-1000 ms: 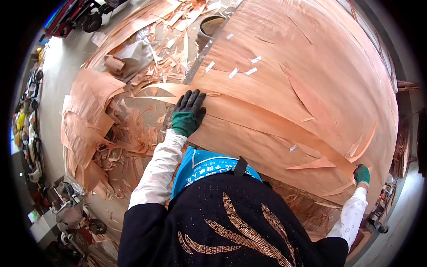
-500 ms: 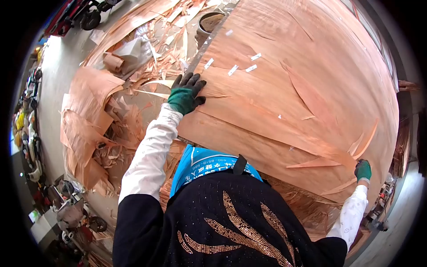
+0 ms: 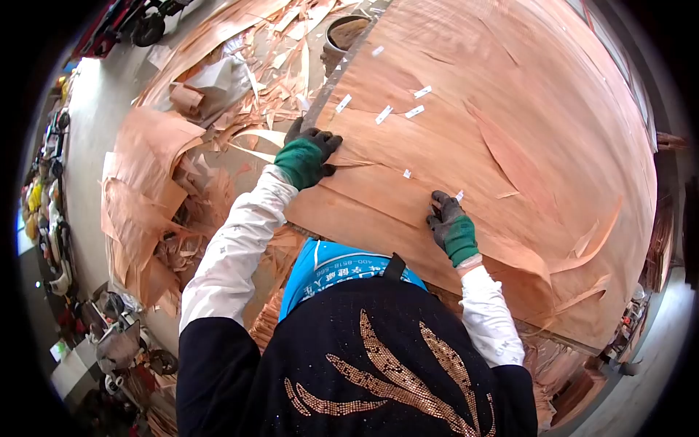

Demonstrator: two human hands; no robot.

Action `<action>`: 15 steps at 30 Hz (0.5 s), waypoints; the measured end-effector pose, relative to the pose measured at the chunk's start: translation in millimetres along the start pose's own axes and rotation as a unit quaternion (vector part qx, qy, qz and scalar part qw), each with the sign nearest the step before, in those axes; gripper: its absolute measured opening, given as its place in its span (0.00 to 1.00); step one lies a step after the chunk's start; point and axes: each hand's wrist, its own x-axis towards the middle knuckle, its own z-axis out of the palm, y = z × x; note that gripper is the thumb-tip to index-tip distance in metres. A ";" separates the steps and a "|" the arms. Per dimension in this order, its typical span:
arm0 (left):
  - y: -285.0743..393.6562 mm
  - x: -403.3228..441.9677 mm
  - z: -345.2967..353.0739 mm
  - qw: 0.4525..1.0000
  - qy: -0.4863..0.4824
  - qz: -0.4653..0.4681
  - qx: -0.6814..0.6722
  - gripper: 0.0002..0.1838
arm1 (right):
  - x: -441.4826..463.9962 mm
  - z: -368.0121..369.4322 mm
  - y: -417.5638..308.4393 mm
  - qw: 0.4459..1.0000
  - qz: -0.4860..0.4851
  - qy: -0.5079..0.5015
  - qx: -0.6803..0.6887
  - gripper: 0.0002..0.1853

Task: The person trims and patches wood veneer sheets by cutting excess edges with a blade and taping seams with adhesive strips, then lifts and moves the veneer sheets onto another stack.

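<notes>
Two gloved hands are set on a broad wood veneer sheet (image 3: 466,109), which is spread out flat in front of a blue apron (image 3: 342,266). The left hand (image 3: 302,156) is laid palm down at the sheet's left edge, fingers loosely spread and unclenched, nothing seen gripped; placed so, it is judged, that the layer is pinned against sliding. The right hand (image 3: 451,227) is rested farther along, fingers bent, a white tape piece (image 3: 459,195) just beside them; whether anything is pinched there cannot be told. Nearer the right end, a veneer flap (image 3: 542,280) is bowed up, probably because no weight is put on it. More white tape strips (image 3: 384,114) are scattered across the sheet, presumably placed to hold splits together. Beyond the left edge, a bucket (image 3: 346,36) is stood and veneer scraps (image 3: 142,211) are heaped, apparently so that the sheet is left unobstructed.
</notes>
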 end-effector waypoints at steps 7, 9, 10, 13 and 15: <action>-2.0 17.3 -24.8 0.996 -0.089 -0.011 0.027 0.05 | 0.2 1.6 8.5 0.996 0.038 0.000 -0.083 0.26; 0.0 27.9 -41.6 0.992 -0.124 -0.013 -0.013 0.07 | 2.6 6.7 24.1 0.999 0.012 0.005 -0.046 0.26; 0.4 34.1 -45.0 0.991 -0.130 0.004 -0.017 0.08 | 2.9 7.4 25.3 0.999 0.003 0.007 -0.032 0.26; -2.2 48.6 -52.6 0.989 -0.124 0.083 0.002 0.04 | -0.1 -0.4 3.8 0.999 0.009 0.000 -0.044 0.27; -1.5 52.2 -52.9 0.986 -0.111 0.123 0.027 0.05 | -6.1 -12.2 -25.6 0.995 0.034 -0.021 -0.089 0.29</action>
